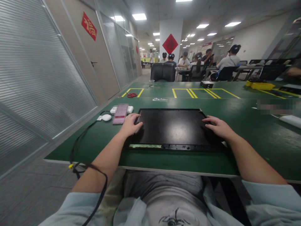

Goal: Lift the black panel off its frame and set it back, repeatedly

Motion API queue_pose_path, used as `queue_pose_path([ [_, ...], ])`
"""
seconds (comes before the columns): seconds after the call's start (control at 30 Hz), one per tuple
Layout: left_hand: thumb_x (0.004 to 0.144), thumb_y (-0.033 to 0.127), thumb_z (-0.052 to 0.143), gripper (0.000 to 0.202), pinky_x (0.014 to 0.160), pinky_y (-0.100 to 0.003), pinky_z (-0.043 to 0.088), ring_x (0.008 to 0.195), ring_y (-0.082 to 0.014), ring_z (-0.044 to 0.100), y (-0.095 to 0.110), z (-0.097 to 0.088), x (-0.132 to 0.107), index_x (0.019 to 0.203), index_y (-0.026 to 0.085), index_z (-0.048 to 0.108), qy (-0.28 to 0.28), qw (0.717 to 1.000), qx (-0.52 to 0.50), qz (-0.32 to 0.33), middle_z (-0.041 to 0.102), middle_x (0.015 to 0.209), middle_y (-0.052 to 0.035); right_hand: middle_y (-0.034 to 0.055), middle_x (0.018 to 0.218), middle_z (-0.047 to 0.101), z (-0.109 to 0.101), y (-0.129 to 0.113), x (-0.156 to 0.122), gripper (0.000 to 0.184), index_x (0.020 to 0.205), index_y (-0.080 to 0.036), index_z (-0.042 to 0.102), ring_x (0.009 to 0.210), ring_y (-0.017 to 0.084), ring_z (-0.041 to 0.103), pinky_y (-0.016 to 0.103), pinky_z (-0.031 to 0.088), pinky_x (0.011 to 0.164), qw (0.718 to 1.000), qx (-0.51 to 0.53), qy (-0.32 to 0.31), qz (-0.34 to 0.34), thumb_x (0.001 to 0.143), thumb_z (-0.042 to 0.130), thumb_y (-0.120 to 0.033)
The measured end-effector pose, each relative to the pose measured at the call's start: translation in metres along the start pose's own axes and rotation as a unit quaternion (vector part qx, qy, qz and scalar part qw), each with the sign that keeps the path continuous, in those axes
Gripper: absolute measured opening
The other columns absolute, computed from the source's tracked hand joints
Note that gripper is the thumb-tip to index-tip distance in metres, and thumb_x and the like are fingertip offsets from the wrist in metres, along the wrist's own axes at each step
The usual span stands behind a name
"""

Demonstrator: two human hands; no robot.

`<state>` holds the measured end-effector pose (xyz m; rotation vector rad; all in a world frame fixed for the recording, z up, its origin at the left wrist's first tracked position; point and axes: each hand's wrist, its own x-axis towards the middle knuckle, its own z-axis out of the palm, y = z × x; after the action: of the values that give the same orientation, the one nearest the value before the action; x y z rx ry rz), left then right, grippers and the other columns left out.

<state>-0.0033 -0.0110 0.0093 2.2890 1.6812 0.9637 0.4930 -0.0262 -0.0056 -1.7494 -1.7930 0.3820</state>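
Note:
A black flat screen panel (171, 127) lies face up on the green table (258, 135), with a strip of green circuit board along its near edge. My left hand (130, 125) rests on the panel's left edge, fingers curled over it. My right hand (217, 125) lies on the panel's right side, fingers spread and flat.
A pink phone (120, 113) and a white mouse (106, 117) lie left of the panel, with a black cable (80, 141) running off the table edge. Red scissors (131, 94), a cup (151, 83), a black box (207, 84) and yellow items (260, 85) sit farther back. Several people sit at far tables.

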Motion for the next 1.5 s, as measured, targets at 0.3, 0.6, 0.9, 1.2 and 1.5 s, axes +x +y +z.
queue_pose_path([
  [0.3,0.083,0.031,0.063,0.060,0.118,-0.045,0.040,0.141,-0.0332,0.054,-0.019,0.007,0.000,0.142,0.022,0.061,-0.081,0.991,-0.024,-0.101,0.061,0.150,-0.0107,0.0116,0.144,0.063,0.002,0.012,0.004,0.051,0.130,-0.022,0.071,0.144,0.034,0.048,0.046,0.035,0.122,0.993,-0.083,-0.080,0.013,0.081,0.065,-0.036],
  [0.6,0.071,0.006,0.061,0.061,0.112,-0.043,0.047,0.126,-0.0320,0.065,-0.005,0.003,0.001,0.130,0.019,0.070,-0.039,0.958,-0.212,-0.190,0.074,0.131,-0.0107,0.0131,0.145,0.062,0.001,0.010,0.003,0.055,0.135,-0.018,0.067,0.139,0.033,0.054,0.045,0.039,0.120,0.989,-0.118,-0.093,-0.008,0.084,0.058,-0.038],
  [0.9,0.073,0.004,0.068,0.046,0.084,-0.034,0.062,0.097,-0.0238,0.075,0.013,-0.004,0.001,0.116,0.020,0.073,0.034,0.837,-0.484,-0.255,0.079,0.111,-0.0082,0.0131,0.147,0.061,-0.002,0.007,0.001,0.056,0.136,-0.016,0.065,0.138,0.034,0.055,0.047,0.039,0.120,0.990,-0.108,-0.086,0.033,0.084,0.057,-0.036],
  [1.2,0.070,-0.003,0.069,0.057,0.065,-0.028,0.061,0.074,-0.0176,0.075,0.020,-0.007,0.007,0.122,0.018,0.069,0.083,0.760,-0.569,-0.304,0.078,0.111,-0.0077,0.0117,0.144,0.063,0.000,0.011,0.002,0.055,0.135,-0.019,0.066,0.134,0.033,0.058,0.047,0.043,0.117,0.992,-0.096,-0.065,0.045,0.084,0.058,-0.037],
  [1.5,0.071,-0.003,0.072,0.070,0.057,-0.026,0.060,0.061,-0.0151,0.072,0.026,-0.009,0.008,0.136,0.020,0.061,0.086,0.741,-0.577,-0.333,0.079,0.099,-0.0042,0.0132,0.144,0.063,-0.002,0.008,0.002,0.058,0.138,-0.016,0.064,0.133,0.033,0.059,0.046,0.044,0.116,0.990,-0.103,-0.078,0.048,0.085,0.055,-0.039],
])
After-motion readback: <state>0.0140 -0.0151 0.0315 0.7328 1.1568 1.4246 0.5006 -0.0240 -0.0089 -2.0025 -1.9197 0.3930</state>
